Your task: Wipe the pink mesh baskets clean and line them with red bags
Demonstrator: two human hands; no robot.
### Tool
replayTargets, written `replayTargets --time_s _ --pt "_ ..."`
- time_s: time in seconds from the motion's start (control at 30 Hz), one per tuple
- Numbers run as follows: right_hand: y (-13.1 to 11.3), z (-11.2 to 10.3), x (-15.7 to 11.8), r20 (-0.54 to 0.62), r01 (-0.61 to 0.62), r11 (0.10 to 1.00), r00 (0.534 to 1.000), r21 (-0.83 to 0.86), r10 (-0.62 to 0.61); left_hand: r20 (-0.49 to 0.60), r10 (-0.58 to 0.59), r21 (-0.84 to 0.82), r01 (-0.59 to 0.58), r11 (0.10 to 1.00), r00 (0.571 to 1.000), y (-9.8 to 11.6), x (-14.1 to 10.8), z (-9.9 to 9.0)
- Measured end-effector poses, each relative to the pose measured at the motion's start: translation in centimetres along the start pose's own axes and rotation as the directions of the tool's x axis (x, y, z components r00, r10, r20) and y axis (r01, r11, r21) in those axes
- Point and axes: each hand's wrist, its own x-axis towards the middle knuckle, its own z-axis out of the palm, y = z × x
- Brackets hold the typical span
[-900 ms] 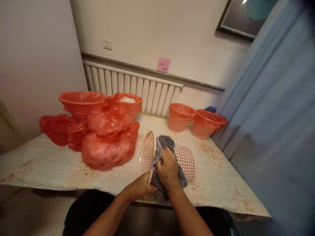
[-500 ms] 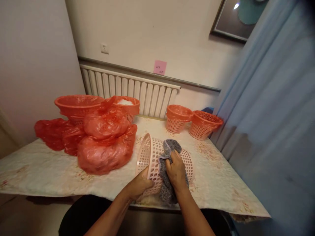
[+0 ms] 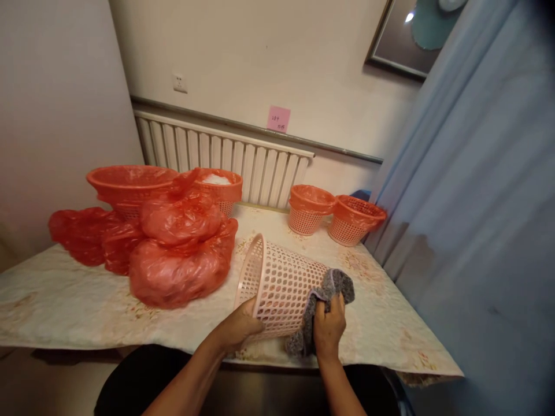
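A pale pink perforated basket (image 3: 286, 283) lies on its side near the table's front edge, its wide mouth facing left. My left hand (image 3: 243, 325) grips the lower part of its rim, thumb on the outside and the other fingers hidden. Closed round a grey cloth (image 3: 310, 315), my right hand (image 3: 330, 326) presses it at the basket's base end on the right. Part of the cloth hangs down along the basket's lower side.
Full red plastic bags (image 3: 180, 271) heap on the left of the table (image 3: 381, 323). Behind them stand two red-lined baskets (image 3: 130, 188). Two more lined baskets (image 3: 306, 219) stand back right, beside a blue curtain (image 3: 468, 231). A radiator (image 3: 225, 153) runs along the wall.
My right hand and the grey cloth have moved right, from the middle of the basket's side to its base end. My left hand still holds the rim. The view has shifted slightly.
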Motion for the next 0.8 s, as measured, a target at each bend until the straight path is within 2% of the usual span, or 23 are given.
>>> replayTargets --time_s 0.07,0.17,0.27,0.37,0.47,0.6,0.7,0.8 --pt "-1.0 0.4 -1.9 0.013 0.039 0.999 0.999 0.027 -0.040 0.029 -0.007 -0.018 0.007 1.000 1.000 0.1 0.2 0.1" --pt "-3.4 0.9 -4.2 0.084 0.211 0.975 0.973 0.067 -0.216 0.037 -0.006 0.002 0.006 1.000 0.999 0.3 0.5 0.5" --pt "-6.7 1.0 -4.8 0.184 0.388 0.911 0.894 0.139 -0.408 0.030 0.014 0.099 -0.017 0.995 0.999 0.0 0.6 0.3" --pt "-9.9 1.0 -3.2 0.259 0.455 0.869 0.830 0.195 -0.493 0.003 0.013 0.203 -0.013 0.979 1.000 -0.7 0.5 -0.4" --pt "-12.1 1.0 0.0 0.320 0.433 0.875 0.816 0.216 -0.482 -0.033 0.006 0.260 0.002 0.966 0.999 -1.4 0.3 -1.1" --pt "-12.9 0.8 3.7 0.358 0.362 0.899 0.828 0.245 -0.431 0.056 -0.015 0.264 -0.001 0.964 0.998 -1.9 -0.4 -1.2" --pt "-12.5 0.4 4.6 0.345 0.315 0.918 0.856 0.241 -0.384 0.083 -0.032 0.302 0.005 0.953 0.996 -2.1 -1.4 -1.1" --pt "-11.8 0.2 4.0 0.338 0.304 0.928 0.868 0.216 -0.363 0.116 -0.061 0.296 0.024 0.955 0.991 -1.9 -1.9 -0.8"
